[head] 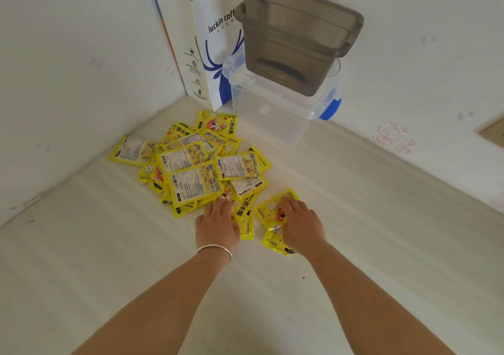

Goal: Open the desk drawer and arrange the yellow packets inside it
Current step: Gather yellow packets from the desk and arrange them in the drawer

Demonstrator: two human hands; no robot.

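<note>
Both hands lie flat, fingers straight: left hand (218, 225) on the yellow packets (196, 163) pile's near edge, right hand (301, 225) pressing two stray packets (272, 226) beside it.

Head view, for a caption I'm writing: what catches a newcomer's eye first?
A loose heap of yellow packets in the desk's far corner. The left hand and right hand rest on its nearest packets. Behind it, a smoky grey bin sits atop a clear box beside a white paper bag.
</note>
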